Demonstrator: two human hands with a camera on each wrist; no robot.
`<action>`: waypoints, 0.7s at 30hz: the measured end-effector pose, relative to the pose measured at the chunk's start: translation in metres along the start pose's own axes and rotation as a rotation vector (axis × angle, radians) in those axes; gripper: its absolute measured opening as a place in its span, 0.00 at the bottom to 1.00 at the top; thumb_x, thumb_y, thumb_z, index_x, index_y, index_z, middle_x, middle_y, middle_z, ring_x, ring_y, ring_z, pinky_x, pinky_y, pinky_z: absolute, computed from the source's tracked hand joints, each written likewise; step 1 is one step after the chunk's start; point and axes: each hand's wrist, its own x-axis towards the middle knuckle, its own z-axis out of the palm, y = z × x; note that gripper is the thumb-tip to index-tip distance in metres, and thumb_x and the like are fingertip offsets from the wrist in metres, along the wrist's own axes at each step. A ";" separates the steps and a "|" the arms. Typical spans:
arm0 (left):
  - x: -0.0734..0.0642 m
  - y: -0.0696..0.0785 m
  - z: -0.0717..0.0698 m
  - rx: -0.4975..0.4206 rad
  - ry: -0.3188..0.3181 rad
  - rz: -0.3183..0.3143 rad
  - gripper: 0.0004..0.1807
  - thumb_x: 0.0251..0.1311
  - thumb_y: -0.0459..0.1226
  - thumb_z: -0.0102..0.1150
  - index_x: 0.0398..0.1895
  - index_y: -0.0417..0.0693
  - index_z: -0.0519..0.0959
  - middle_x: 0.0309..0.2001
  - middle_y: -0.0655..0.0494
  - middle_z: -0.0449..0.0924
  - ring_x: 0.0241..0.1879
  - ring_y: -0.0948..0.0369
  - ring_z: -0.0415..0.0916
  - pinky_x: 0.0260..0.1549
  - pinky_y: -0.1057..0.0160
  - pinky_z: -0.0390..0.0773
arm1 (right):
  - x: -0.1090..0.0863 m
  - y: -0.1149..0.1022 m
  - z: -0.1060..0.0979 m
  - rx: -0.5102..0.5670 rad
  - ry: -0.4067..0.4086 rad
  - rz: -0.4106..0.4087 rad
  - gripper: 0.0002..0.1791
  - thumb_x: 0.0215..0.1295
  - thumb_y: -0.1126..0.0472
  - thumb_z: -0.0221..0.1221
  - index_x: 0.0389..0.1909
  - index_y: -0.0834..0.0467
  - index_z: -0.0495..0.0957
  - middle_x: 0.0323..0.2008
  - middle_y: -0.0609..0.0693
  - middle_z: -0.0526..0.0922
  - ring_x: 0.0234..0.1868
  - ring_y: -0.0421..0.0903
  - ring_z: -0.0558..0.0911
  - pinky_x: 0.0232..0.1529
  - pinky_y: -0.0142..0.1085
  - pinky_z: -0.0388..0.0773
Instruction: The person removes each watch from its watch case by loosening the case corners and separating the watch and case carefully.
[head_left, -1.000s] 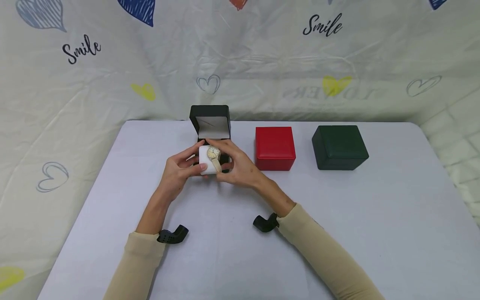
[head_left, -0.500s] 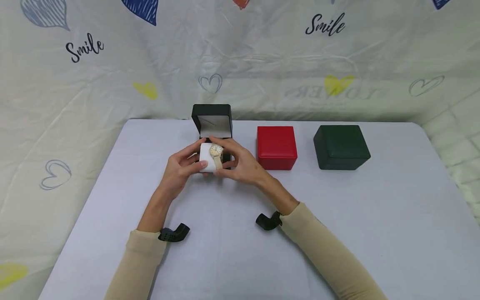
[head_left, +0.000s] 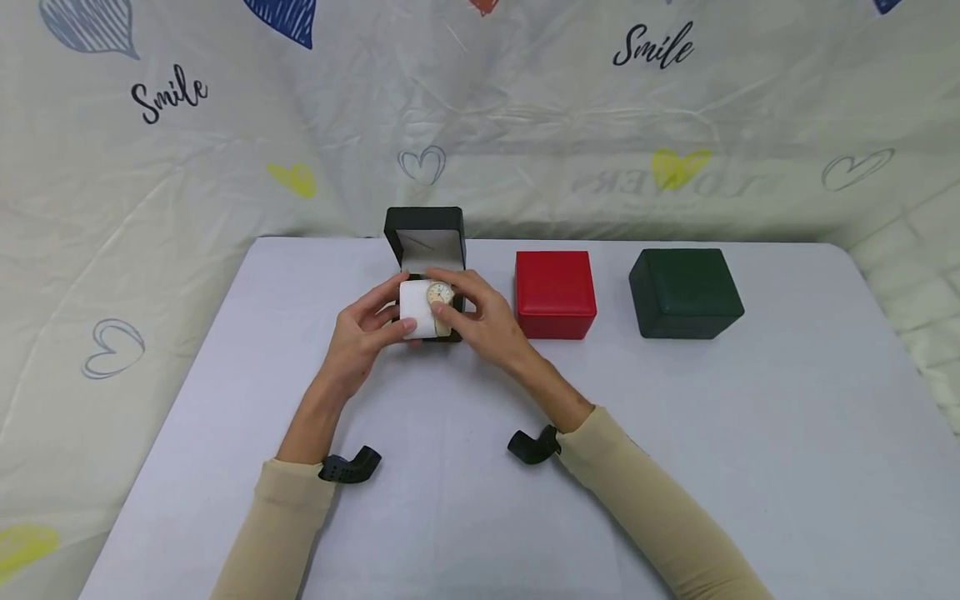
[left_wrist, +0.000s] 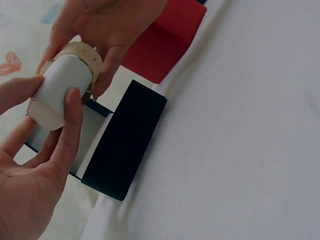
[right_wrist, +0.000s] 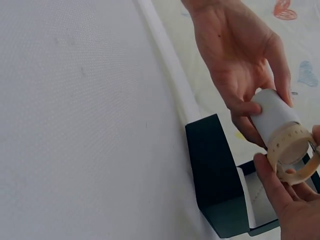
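Note:
My left hand (head_left: 352, 337) pinches a white watch cushion (head_left: 414, 307) between its thumb and fingers. A wristwatch (head_left: 440, 293) with a round pale dial and beige strap sits around the cushion's right end, and my right hand (head_left: 489, 323) grips it, thumb near the dial. In the right wrist view the strap (right_wrist: 287, 142) loops partly past the cushion's end, leaving a hollow inside the loop. Both hands hold these above a black watch box (head_left: 424, 218) whose lid stands raised, showing a pale lining. The hands hide most of the box's base.
Right of the black box stand a closed red box (head_left: 555, 287) and a closed dark green box (head_left: 686, 292). All rest near the back edge of a white-covered table (head_left: 480, 500). A printed sheet (head_left: 525, 108) hangs behind it.
The watch has shifted rightward along the cushion. My right thumb has moved from the strap's lower end up close to the dial. The left hand keeps its hold on the cushion.

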 end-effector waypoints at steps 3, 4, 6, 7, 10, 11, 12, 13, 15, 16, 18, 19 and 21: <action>0.001 0.000 0.000 -0.006 0.014 0.005 0.39 0.65 0.25 0.63 0.80 0.50 0.65 0.70 0.51 0.70 0.60 0.59 0.77 0.43 0.63 0.89 | 0.000 0.000 -0.001 0.004 0.043 0.023 0.27 0.72 0.64 0.63 0.71 0.51 0.75 0.63 0.51 0.77 0.57 0.44 0.76 0.57 0.44 0.87; 0.001 0.000 0.001 -0.009 0.018 0.007 0.39 0.65 0.25 0.63 0.80 0.49 0.64 0.69 0.51 0.70 0.59 0.59 0.77 0.43 0.63 0.89 | 0.000 0.000 -0.001 0.006 0.052 0.031 0.27 0.72 0.64 0.63 0.71 0.50 0.75 0.63 0.51 0.77 0.56 0.44 0.76 0.55 0.43 0.88; 0.002 0.000 0.002 -0.018 0.024 0.009 0.40 0.65 0.25 0.63 0.80 0.48 0.64 0.67 0.52 0.71 0.57 0.60 0.78 0.43 0.63 0.89 | -0.001 0.000 -0.002 0.004 0.064 0.038 0.27 0.73 0.64 0.62 0.72 0.49 0.75 0.63 0.51 0.77 0.56 0.44 0.76 0.54 0.41 0.88; 0.002 0.000 0.002 -0.021 0.028 0.010 0.40 0.65 0.25 0.63 0.80 0.47 0.63 0.66 0.52 0.71 0.57 0.60 0.78 0.43 0.64 0.89 | -0.001 -0.001 -0.003 0.001 0.067 0.041 0.27 0.73 0.64 0.62 0.72 0.48 0.75 0.63 0.51 0.77 0.56 0.44 0.76 0.54 0.41 0.88; 0.002 -0.001 0.003 -0.019 0.041 0.008 0.40 0.65 0.25 0.63 0.81 0.46 0.62 0.65 0.53 0.70 0.55 0.61 0.78 0.45 0.67 0.87 | -0.001 -0.001 -0.003 -0.003 0.072 0.034 0.27 0.73 0.64 0.61 0.72 0.47 0.75 0.64 0.50 0.77 0.58 0.45 0.77 0.57 0.46 0.86; 0.002 -0.001 0.003 -0.017 0.046 0.006 0.40 0.66 0.25 0.63 0.80 0.46 0.62 0.65 0.54 0.70 0.55 0.61 0.79 0.45 0.67 0.87 | -0.001 0.000 -0.003 -0.004 0.073 0.027 0.27 0.74 0.64 0.61 0.72 0.48 0.75 0.64 0.50 0.77 0.59 0.45 0.78 0.59 0.47 0.85; 0.002 -0.001 0.003 -0.015 0.048 0.006 0.40 0.66 0.25 0.63 0.80 0.46 0.62 0.65 0.54 0.70 0.56 0.61 0.79 0.46 0.68 0.87 | -0.001 0.000 -0.003 -0.004 0.074 0.020 0.27 0.74 0.64 0.61 0.72 0.48 0.75 0.65 0.50 0.77 0.61 0.46 0.78 0.61 0.49 0.84; 0.002 -0.002 0.004 -0.015 0.050 0.004 0.40 0.66 0.26 0.63 0.80 0.46 0.62 0.64 0.54 0.70 0.56 0.61 0.79 0.46 0.68 0.87 | -0.001 0.000 -0.002 -0.004 0.076 0.011 0.26 0.74 0.64 0.61 0.71 0.49 0.75 0.66 0.50 0.77 0.62 0.46 0.78 0.63 0.50 0.82; 0.002 -0.002 0.004 -0.018 0.050 0.003 0.40 0.66 0.26 0.63 0.80 0.47 0.63 0.64 0.54 0.69 0.57 0.61 0.79 0.46 0.66 0.88 | 0.000 0.000 -0.001 -0.006 0.083 -0.006 0.25 0.75 0.63 0.60 0.71 0.50 0.75 0.68 0.49 0.77 0.64 0.47 0.79 0.67 0.52 0.78; 0.002 -0.002 0.004 -0.020 0.051 0.004 0.39 0.66 0.26 0.63 0.80 0.48 0.63 0.64 0.54 0.69 0.57 0.61 0.79 0.46 0.65 0.88 | 0.000 0.000 -0.001 -0.002 0.089 -0.008 0.25 0.76 0.63 0.60 0.71 0.50 0.75 0.68 0.49 0.77 0.65 0.47 0.79 0.67 0.52 0.78; 0.003 -0.003 0.005 -0.020 0.049 0.007 0.39 0.66 0.26 0.63 0.80 0.48 0.64 0.64 0.53 0.69 0.58 0.61 0.80 0.46 0.64 0.89 | 0.001 0.000 0.000 0.000 0.104 -0.002 0.25 0.76 0.63 0.59 0.71 0.49 0.75 0.69 0.48 0.77 0.64 0.48 0.80 0.66 0.51 0.78; 0.003 -0.003 0.006 -0.017 0.050 0.007 0.39 0.66 0.26 0.63 0.80 0.49 0.64 0.64 0.53 0.69 0.57 0.61 0.80 0.46 0.64 0.89 | 0.000 -0.001 0.000 0.001 0.111 0.002 0.25 0.77 0.63 0.58 0.72 0.48 0.75 0.70 0.47 0.77 0.63 0.48 0.81 0.65 0.51 0.79; 0.003 -0.004 0.007 -0.008 0.059 0.007 0.39 0.66 0.26 0.63 0.80 0.50 0.65 0.63 0.54 0.69 0.57 0.62 0.80 0.46 0.65 0.88 | 0.001 -0.001 0.000 0.006 0.125 0.008 0.25 0.77 0.62 0.58 0.72 0.47 0.75 0.71 0.46 0.76 0.61 0.49 0.82 0.63 0.51 0.80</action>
